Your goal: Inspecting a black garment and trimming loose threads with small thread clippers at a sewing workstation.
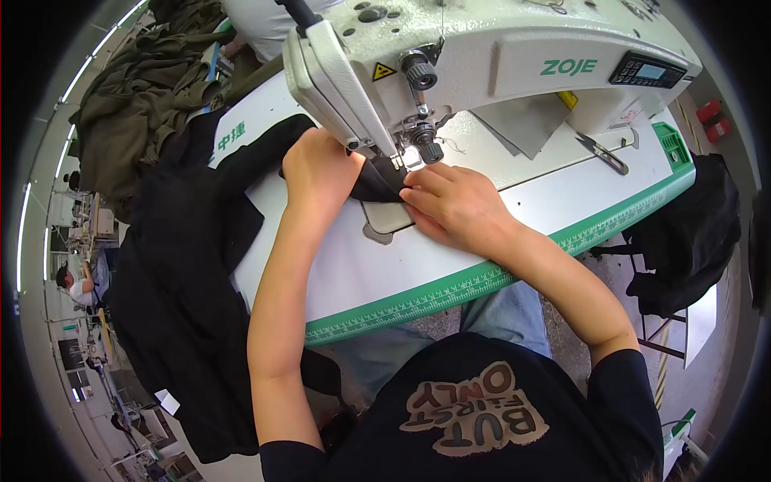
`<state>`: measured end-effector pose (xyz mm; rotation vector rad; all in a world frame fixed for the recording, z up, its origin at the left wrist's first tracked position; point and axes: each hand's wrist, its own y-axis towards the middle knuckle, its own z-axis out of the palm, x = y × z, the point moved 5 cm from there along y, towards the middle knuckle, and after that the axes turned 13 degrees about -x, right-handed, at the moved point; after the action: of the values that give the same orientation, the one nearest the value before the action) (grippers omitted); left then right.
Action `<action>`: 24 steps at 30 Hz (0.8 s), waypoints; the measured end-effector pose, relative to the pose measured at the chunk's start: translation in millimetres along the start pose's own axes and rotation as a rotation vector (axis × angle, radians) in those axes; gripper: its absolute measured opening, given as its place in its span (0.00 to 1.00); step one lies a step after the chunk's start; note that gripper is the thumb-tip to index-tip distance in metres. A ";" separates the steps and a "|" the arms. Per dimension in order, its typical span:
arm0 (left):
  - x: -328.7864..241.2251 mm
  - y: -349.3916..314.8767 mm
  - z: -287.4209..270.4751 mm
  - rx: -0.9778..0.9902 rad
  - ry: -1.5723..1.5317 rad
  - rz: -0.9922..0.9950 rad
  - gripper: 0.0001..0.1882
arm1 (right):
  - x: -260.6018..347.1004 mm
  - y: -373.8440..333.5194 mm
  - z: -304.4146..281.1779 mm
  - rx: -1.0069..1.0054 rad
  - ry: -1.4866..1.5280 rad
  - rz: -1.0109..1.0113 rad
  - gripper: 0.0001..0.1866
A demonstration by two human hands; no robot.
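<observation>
A white industrial sewing machine (514,60) stands over a white table (353,281) with a green ruler-marked edge. Black fabric (377,183) runs beneath its lit needle area and hangs off the table at the left in a large heap (181,281). My left hand (321,173), left of the needle, is closed on the fabric, its fingertips partly hidden. Just right of the needle, my right hand (466,207) pinches the fabric's edge, with bent fingers close to the presser foot.
Thread snips (602,153) and grey flat sheets (526,124) lie right of the needle. A pile of dark olive cloth (140,104) rises at the far left. More black cloth (683,233) hangs beyond the right table end. Another person (83,285) sits far off at left.
</observation>
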<state>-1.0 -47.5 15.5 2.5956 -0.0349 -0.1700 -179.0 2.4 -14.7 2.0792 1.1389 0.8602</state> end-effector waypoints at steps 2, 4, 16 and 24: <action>1.6 -1.0 3.3 0.006 0.012 0.014 0.11 | 0.7 1.0 -1.1 0.028 -0.010 0.036 0.06; 4.4 -3.7 -2.1 0.006 0.023 0.025 0.10 | 5.4 2.7 -2.1 0.034 -0.015 0.054 0.06; 6.3 -84.6 -100.9 0.219 -0.266 -0.269 0.09 | 50.6 -6.9 2.2 0.133 0.457 0.703 0.08; 26.7 -107.8 -144.6 0.232 -0.738 -0.384 0.09 | 83.6 -4.5 8.1 0.243 1.371 1.132 0.11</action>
<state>43.0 117.3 79.8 2.5835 0.1889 -1.3148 -139.9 75.8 -2.2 2.1434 0.3876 3.0791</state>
